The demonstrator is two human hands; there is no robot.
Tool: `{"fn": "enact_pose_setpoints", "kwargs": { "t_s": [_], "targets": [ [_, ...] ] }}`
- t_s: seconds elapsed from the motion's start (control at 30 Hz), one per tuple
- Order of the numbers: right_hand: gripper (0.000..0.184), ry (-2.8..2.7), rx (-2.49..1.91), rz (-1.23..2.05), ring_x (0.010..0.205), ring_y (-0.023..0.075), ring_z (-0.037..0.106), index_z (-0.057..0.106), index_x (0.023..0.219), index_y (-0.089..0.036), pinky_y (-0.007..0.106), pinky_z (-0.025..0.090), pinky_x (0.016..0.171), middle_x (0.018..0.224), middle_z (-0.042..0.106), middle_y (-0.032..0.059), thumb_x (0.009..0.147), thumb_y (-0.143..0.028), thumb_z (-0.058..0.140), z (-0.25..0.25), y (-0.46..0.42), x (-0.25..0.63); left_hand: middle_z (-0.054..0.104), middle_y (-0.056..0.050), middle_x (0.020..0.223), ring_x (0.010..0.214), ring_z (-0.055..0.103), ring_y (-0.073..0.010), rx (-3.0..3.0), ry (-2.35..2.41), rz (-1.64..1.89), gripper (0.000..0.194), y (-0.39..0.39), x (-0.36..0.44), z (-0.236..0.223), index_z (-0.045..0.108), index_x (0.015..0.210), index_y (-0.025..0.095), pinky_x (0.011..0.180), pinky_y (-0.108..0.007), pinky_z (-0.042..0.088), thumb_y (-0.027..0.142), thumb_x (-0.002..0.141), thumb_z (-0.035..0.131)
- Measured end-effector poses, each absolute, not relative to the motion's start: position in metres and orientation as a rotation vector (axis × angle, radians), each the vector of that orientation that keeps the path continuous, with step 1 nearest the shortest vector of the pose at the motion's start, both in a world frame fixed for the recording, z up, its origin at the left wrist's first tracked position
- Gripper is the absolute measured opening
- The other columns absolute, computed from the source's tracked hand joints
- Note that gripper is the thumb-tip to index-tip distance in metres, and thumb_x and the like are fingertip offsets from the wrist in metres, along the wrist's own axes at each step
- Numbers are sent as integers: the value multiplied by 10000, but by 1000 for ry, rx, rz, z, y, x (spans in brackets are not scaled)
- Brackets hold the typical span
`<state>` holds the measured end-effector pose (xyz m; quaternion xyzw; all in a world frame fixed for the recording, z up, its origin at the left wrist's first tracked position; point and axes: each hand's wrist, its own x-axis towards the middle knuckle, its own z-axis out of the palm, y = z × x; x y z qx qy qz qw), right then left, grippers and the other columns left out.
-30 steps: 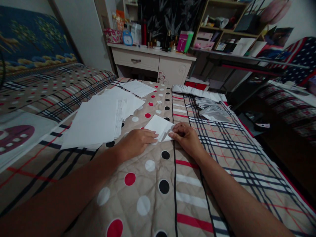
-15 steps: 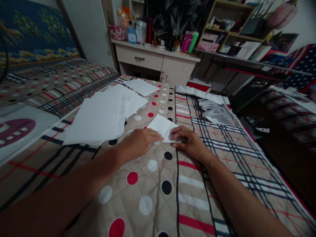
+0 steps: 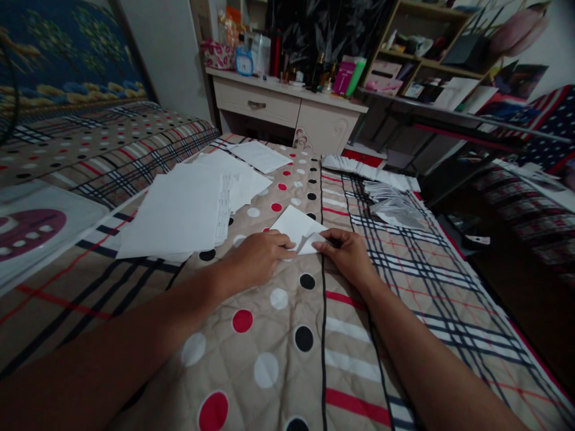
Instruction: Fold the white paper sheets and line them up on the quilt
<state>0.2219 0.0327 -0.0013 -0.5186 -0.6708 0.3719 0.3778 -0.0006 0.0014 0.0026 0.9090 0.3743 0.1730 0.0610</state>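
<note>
A small folded sheet of white paper point(image 3: 294, 221) lies on the bedspread between my hands. My left hand point(image 3: 263, 256) has its fingers together at the near left corner of the paper, gripping that edge. At the near right corner, my right hand point(image 3: 347, 251) pinches a raised flap between thumb and fingers. The flap is turned up and inward, casting a small shadow on the sheet. My fingers partly hide both near corners.
A loose stack of white sheets point(image 3: 173, 209) lies to the left, with more paper point(image 3: 260, 157) behind it. On the right are a bundle of folded papers point(image 3: 390, 203) and a long row of them point(image 3: 368, 170). A dresser point(image 3: 256, 102) stands beyond the bed.
My right fingers have closed on the paper's near right corner and lifted it into a flap. My left fingertips have curled in at the left corner. The view has shifted slightly.
</note>
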Motion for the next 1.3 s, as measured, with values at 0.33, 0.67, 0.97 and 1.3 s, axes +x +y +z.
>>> {"fn": "enact_pose_setpoints", "kwargs": {
  "t_s": [0.33, 0.67, 0.97, 1.3],
  "targets": [
    [258, -1684, -1407, 937, 620, 144, 570, 647, 764, -183, 251, 420, 563, 706, 667, 6, 602, -313, 800, -10, 46, 223, 732, -56, 1112, 1042, 674, -160, 2762, 1004, 755, 449, 5, -5, -7, 737, 959, 154, 943, -321, 545, -66, 711, 435],
    [259, -1750, -1456, 803, 640, 162, 588, 686, 793, -177, 276, 434, 596, 731, 685, 23, 614, -331, 793, -5, 41, 222, 741, -87, 1076, 1001, 693, -188, 2762, 980, 803, 394, 5, -5, -6, 746, 910, 134, 906, -338, 558, -55, 740, 445],
    [217, -1734, -1361, 1032, 572, 129, 549, 694, 736, -152, 251, 410, 546, 672, 670, 28, 640, -335, 760, -6, 50, 226, 746, -98, 1048, 988, 702, -190, 2645, 970, 874, 385, 7, -7, -6, 750, 904, 135, 895, -351, 562, -41, 726, 458],
    [232, -1762, -1414, 997, 612, 159, 613, 699, 780, -177, 264, 477, 561, 709, 705, 35, 629, -336, 776, -4, 54, 224, 767, -44, 907, 924, 707, -176, 2447, 1059, 956, 362, 8, -6, -4, 739, 824, 169, 877, -338, 549, -40, 730, 459]
  ]
}}
